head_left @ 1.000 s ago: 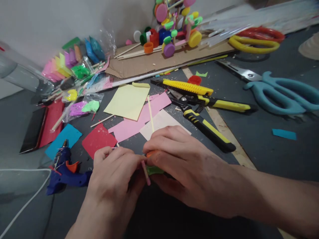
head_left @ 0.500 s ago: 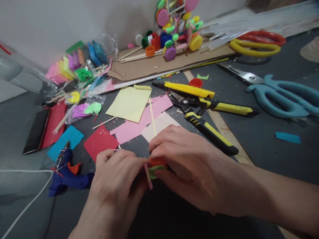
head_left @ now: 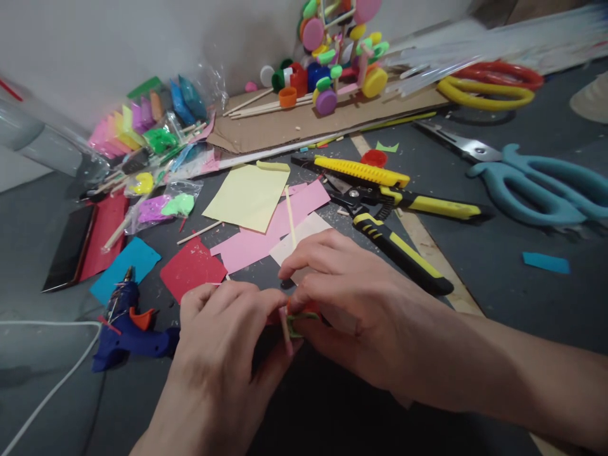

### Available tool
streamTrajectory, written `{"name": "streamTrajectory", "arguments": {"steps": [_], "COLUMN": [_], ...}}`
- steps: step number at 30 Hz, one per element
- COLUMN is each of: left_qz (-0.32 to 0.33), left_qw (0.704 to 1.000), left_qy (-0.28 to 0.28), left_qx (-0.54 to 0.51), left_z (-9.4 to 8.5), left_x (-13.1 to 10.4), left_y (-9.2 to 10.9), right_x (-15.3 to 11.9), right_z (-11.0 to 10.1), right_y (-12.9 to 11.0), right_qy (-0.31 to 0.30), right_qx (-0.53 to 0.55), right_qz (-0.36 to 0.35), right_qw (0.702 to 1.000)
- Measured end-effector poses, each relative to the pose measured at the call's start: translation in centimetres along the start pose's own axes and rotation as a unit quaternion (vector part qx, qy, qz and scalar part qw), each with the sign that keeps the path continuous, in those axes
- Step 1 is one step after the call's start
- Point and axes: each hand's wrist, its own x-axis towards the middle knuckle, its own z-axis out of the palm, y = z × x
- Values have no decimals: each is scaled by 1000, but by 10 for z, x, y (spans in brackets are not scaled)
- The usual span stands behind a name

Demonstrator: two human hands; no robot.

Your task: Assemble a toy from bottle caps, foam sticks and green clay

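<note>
My left hand (head_left: 221, 345) is closed, its thumb and fingers pinching a small stick (head_left: 285, 330) with pink on it. Close against that stick, my right hand (head_left: 375, 310) grips a small orange cap-like piece (head_left: 311, 308) with a green piece (head_left: 299, 326) on its near side. Fingers cover most of these parts, so I cannot tell how they are joined. Just beyond my hands lie a cream sheet (head_left: 280, 253), a pink sheet (head_left: 242, 253) and a red square of paper (head_left: 190, 272).
A blue glue gun (head_left: 137, 339) with a white cord lies at left. Black-and-yellow pliers (head_left: 403, 253), a yellow cutter (head_left: 361, 171) and blue-handled scissors (head_left: 522, 177) lie to the right. Colourful cap-and-stick models (head_left: 332, 76) stand on cardboard (head_left: 266, 130) at the back.
My hands have drawn closer together around the small pieces. The right fingers have shifted slightly left, and less of the orange and green pieces shows.
</note>
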Motion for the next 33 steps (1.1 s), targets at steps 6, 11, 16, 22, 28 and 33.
{"name": "streamTrajectory", "arguments": {"steps": [6,11,16,22,28,33], "left_qz": [13,8,-3,-7,-31,-31], "left_qw": [1000,1000,1000,1000,998,999], "left_qy": [-1,7,23,18,24,15], "left_qx": [12,11,-4,-13,-41,-38], "left_z": [1,2,4,6,8,7], "left_x": [3,2,0,1,0,-1], "left_y": [-1,-1,-3,-1,3,0], "right_x": [0,-1,-2,-2,-3,-3], "right_z": [1,1,0,0,0,0], "right_y": [1,2,2,3,5,5], "right_qy": [-2,5,10,11,16,4], "right_qx": [0,-3,0,-11,-40,-67], "right_qz": [-12,-26,-30,-34,-69,-73], "right_qw": [1000,1000,1000,999,997,995]}}
